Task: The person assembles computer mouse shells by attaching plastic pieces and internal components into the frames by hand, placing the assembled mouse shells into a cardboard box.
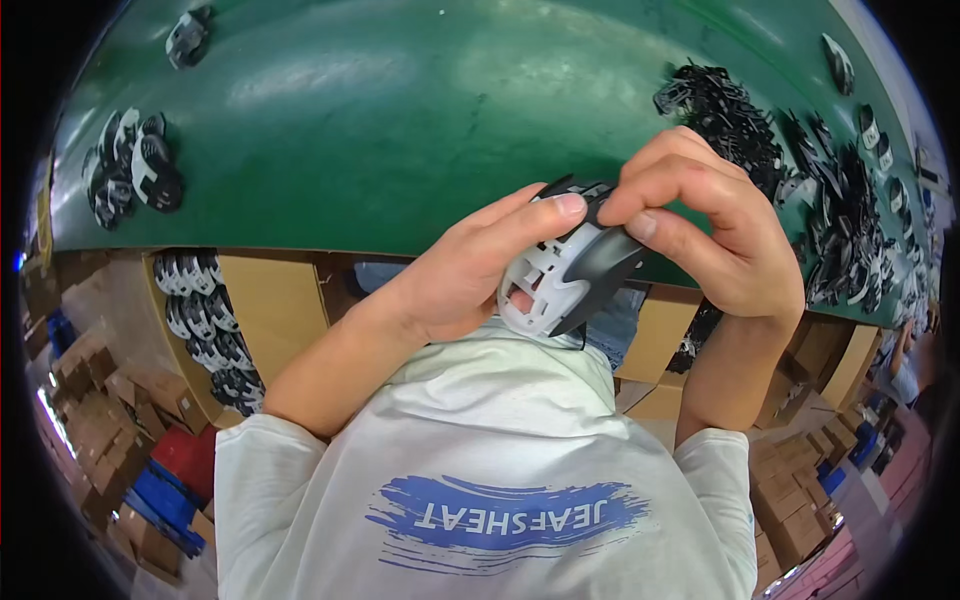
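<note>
My left hand (pixel 465 260) grips the black-and-white shell (pixel 612 263) over the near edge of the worktop (pixel 380 150), thumb on top — steadying it, I judge, for my right hand (pixel 725 220), whose fingers curl inward against it; whether they pinch anything, I cannot tell.

Watching from my remote station, I am viewing a loose, near-white T-shirt (pixel 480 405), its cloth creasing toward the waist. The left sleeve (pixel 265 480) and right sleeve (pixel 718 490) are running short and wide, leaving both forearms (pixel 345 355) bare. A blue brushstroke print (pixel 505 541) carrying pale block lettering is spanning the chest. The left hand (pixel 465 262) and right hand (pixel 735 235) are showing short thumbnails; blue denim (pixel 614 330) is appearing below.
</note>
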Demonstrator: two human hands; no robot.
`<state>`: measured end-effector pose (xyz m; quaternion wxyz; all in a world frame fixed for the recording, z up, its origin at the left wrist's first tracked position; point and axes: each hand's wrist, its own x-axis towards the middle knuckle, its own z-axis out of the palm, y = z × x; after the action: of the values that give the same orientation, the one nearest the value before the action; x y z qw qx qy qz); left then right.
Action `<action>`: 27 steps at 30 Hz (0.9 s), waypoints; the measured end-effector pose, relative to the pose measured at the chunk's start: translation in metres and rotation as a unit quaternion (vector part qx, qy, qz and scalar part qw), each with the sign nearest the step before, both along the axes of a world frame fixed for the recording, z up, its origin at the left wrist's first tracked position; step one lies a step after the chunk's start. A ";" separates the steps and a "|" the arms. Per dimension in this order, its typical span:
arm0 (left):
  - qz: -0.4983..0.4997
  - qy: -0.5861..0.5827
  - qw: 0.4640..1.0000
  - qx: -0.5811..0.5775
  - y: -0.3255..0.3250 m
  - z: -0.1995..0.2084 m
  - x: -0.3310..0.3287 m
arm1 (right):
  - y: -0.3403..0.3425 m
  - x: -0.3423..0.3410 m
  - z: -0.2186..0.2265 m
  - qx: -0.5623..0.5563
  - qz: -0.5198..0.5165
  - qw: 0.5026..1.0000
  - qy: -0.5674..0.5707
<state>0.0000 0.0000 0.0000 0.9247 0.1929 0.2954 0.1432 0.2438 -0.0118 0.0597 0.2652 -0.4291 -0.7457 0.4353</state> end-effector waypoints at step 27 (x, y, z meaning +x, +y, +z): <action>0.205 0.059 0.977 0.010 -0.020 0.019 0.015 | -0.063 -0.041 -0.050 0.107 -0.238 0.958 0.118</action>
<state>0.0153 -0.0199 0.0189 0.8547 0.1461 0.3810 0.3208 0.2030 -0.0751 0.0092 0.4914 -0.5091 -0.6278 0.3244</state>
